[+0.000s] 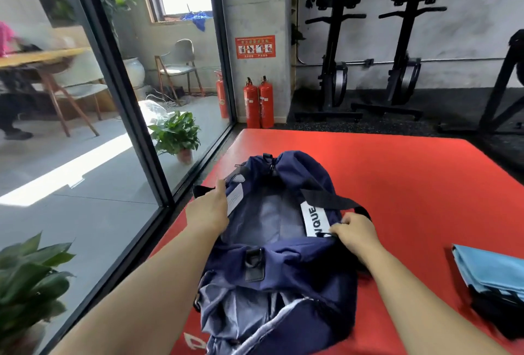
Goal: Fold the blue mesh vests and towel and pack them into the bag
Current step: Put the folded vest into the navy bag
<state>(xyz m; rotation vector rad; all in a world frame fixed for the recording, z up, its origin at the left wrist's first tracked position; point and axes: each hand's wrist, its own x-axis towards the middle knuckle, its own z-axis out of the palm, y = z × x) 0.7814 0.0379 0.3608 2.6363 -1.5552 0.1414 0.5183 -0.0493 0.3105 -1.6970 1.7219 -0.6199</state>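
Two black exercise machines (334, 51) stand against the far wall, and a glass wall (85, 156) runs along the left of the wide red mat (411, 184) on which the work lies. Mid-mat sits the navy bag (297, 269), its top unzipped and spread so that the pale lining shows. A folded light-blue towel (493, 272) lies well apart from it at the mat's right edge, on top of a dark bundle (499, 317); the frame cuts off both. Beyond are smaller things: a potted plant (175, 133) behind the glass and a pair of red fire extinguishers (258, 102) by the pillar. Both bare arms reach forward. The left hand (208, 213) grasps the bag's left rim, thumb up, its fingers hidden over the edge. The right hand (355, 237) pinches the right rim beside a white label (314, 220), whose lettering is partly covered. What the dark bundle is cannot be told.
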